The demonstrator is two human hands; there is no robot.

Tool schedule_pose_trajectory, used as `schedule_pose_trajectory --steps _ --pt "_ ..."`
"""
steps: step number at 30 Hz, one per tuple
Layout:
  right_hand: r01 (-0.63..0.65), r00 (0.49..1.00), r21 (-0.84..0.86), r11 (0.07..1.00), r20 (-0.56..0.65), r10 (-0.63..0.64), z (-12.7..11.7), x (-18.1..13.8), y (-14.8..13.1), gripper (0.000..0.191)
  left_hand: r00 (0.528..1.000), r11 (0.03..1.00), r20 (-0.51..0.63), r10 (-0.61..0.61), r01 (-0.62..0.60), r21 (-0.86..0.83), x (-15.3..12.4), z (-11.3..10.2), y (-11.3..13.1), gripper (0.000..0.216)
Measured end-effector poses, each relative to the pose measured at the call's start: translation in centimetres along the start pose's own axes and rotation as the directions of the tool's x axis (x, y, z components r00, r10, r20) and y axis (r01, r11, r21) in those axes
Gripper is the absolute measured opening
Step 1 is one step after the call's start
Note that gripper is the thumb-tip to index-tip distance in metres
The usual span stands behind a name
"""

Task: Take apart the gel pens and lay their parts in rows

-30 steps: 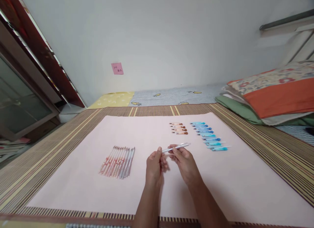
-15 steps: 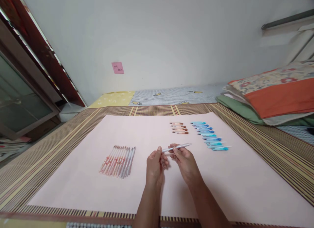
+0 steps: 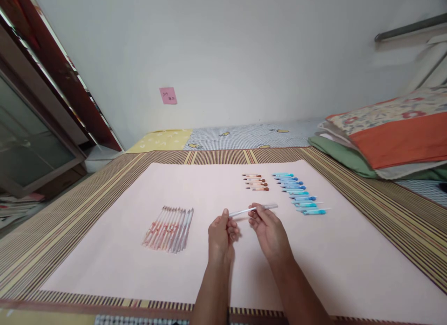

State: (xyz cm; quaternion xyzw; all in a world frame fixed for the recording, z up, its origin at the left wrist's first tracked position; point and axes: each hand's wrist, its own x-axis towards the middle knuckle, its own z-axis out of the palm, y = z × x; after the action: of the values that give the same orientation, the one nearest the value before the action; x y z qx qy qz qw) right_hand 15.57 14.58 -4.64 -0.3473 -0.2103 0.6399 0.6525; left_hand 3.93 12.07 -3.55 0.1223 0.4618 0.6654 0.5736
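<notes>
Above the pale pink sheet, my left hand [image 3: 220,232] pinches the left end of a slim whitish pen [image 3: 243,212] between thumb and fingers. My right hand [image 3: 270,225] grips the pen further right, where a wider, translucent part juts out past its fingers. Between both hands the pen looks thin and white; whether it is in two pieces I cannot tell. To the left lies a row of pink and grey-white pens [image 3: 170,229], side by side. Beyond my right hand lie several brown-ended pens [image 3: 256,182] and a column of blue pens [image 3: 299,193].
The pink sheet [image 3: 104,264] covers a striped mat [image 3: 115,171]. Folded bedding with an orange border [image 3: 412,145] is stacked at the right. A pink note [image 3: 168,96] is stuck on the wall, and a glass-panelled cabinet [image 3: 31,129] stands at the left.
My right hand has shifted slightly right, away from my left hand, and more of the thin white length shows between them. My left hand has barely moved.
</notes>
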Motion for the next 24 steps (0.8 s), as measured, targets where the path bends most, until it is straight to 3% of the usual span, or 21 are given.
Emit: schedule_pose_trajectory --steps 7,16,24 --pt "-0.053 0.995 0.153 0.987 -0.074 0.065 -0.3 0.3 -0.5 0.026 1.0 0.999 0.016 0.002 -0.001 -0.042 0.3 -0.2 -0.4 0.051" --pt "-0.169 0.985 0.149 0.974 0.057 0.162 -1.6 1.1 0.1 0.015 1.0 0.993 0.018 0.011 -0.008 -0.121 0.0 0.3 -0.1 0.045" --pt "-0.19 0.98 0.219 0.957 -0.01 0.197 -1.3 1.0 0.3 0.012 0.999 0.992 0.042 0.019 -0.014 -0.124 -0.3 0.3 0.0 0.045"
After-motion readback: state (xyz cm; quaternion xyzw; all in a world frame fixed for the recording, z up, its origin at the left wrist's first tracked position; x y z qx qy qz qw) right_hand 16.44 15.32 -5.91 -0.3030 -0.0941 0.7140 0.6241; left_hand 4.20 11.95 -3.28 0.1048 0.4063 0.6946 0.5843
